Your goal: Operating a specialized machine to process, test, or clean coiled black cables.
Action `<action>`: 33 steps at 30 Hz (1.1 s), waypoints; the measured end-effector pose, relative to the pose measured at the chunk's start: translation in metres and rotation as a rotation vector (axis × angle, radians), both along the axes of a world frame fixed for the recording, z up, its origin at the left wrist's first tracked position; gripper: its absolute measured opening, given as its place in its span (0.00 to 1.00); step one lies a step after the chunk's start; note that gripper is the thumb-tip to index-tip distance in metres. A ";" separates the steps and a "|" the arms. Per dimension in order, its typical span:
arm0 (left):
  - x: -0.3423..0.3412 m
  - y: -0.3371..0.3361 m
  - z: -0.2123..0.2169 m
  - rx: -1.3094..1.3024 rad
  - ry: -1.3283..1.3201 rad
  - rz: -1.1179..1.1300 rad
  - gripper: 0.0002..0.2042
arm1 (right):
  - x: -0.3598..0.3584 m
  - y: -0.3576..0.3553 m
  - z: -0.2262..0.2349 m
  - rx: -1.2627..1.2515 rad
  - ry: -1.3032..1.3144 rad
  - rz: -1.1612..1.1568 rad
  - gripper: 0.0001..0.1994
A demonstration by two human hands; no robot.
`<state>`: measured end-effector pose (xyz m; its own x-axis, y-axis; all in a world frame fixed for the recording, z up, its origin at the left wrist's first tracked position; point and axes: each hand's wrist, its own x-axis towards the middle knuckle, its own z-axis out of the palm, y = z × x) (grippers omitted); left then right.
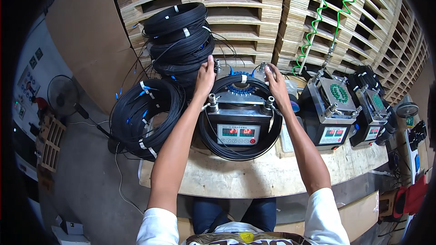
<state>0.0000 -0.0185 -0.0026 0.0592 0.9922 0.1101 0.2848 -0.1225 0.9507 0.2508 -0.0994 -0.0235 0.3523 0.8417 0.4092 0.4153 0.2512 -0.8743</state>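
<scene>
A black fibre-optic polishing machine [238,122] with a lit red and green display stands in front of me on the table. A coil of black cable [240,156] hangs around its front, tied with white tape. Blue connectors [240,90] sit in a ring in the machine's metal top plate. My left hand [205,80] is at the far left corner, fingers stretched up beside a metal post [216,65]. At the far right corner, my right hand [276,86] has its fingertips next to another post [263,66]. Both posts show uncovered; the fingers' undersides are hidden.
Coiled black cables are stacked [179,41] behind left, with another bundle [147,120] nearer. Two similar machines [329,104] [373,113] stand to the right. Green spiral air hoses [318,18] hang before wooden pallets [236,13]. A fan [63,91] stands left of the wooden table [227,179].
</scene>
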 end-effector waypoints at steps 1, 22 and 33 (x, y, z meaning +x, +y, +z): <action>0.002 -0.001 0.000 0.031 -0.025 0.018 0.43 | 0.000 0.000 0.000 0.000 0.000 0.001 0.31; 0.001 0.007 -0.009 0.021 0.006 0.052 0.42 | -0.001 -0.006 0.006 -0.075 -0.019 0.031 0.32; -0.003 0.020 -0.018 0.063 0.027 0.030 0.43 | -0.004 -0.007 0.010 -0.097 0.015 0.041 0.32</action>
